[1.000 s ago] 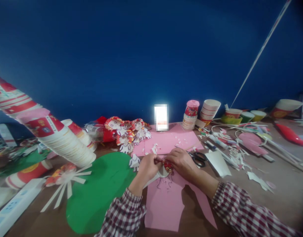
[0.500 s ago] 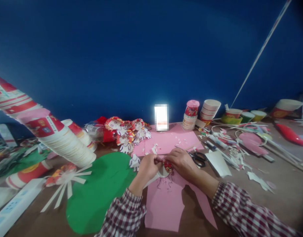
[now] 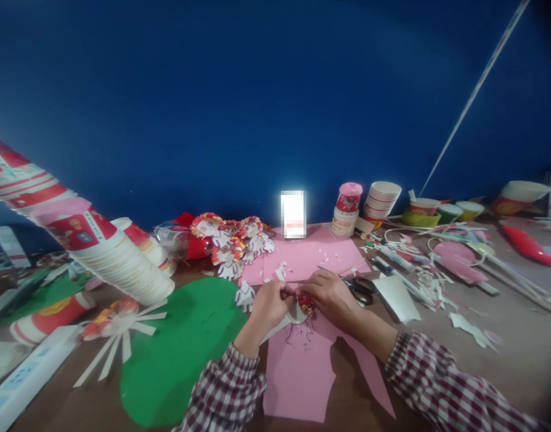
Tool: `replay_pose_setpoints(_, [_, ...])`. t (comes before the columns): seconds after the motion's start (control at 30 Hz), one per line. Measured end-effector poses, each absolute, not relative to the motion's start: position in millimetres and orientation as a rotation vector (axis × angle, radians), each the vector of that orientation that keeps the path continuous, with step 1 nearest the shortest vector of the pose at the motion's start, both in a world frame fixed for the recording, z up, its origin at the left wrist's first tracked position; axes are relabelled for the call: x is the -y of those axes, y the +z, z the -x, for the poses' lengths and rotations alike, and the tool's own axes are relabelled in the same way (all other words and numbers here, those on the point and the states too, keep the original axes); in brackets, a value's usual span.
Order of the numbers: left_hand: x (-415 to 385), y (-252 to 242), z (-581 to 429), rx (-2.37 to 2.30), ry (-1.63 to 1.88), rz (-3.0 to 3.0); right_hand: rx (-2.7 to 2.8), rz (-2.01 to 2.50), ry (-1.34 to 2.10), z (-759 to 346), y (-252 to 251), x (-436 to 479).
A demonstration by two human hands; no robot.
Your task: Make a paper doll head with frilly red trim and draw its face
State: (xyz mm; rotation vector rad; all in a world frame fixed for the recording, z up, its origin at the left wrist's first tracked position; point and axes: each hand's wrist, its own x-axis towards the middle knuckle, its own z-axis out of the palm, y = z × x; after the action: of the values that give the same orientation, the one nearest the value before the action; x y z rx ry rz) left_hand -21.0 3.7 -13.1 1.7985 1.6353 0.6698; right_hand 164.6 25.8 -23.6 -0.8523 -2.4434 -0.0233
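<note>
My left hand [image 3: 267,304] and my right hand [image 3: 331,295] meet at the table's middle, both pinched on a small paper doll [image 3: 302,307] with a white face and a red patterned fringe. The doll sits just above a cut pink paper sheet [image 3: 300,372] that lies under my wrists. Both sleeves are checked. Black scissors [image 3: 360,288] lie right beside my right hand. A green paper disc [image 3: 176,348] lies to the left of my left forearm.
A pile of finished paper dolls [image 3: 232,240] lies behind my hands, by a lit phone [image 3: 294,213]. Stacks of paper cups [image 3: 117,255] lean at left; more cups [image 3: 381,201] and bowls stand at back right. Paper scraps and strips [image 3: 419,270] litter the right side.
</note>
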Motion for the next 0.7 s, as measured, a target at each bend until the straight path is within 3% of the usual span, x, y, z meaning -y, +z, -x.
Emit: replay_pose_setpoints(0.7, [-3.1,-9.8,19.6,-1.656,0.66,-1.805,2.45,0.863,-0.028,-165.4,-25.7,-26.9])
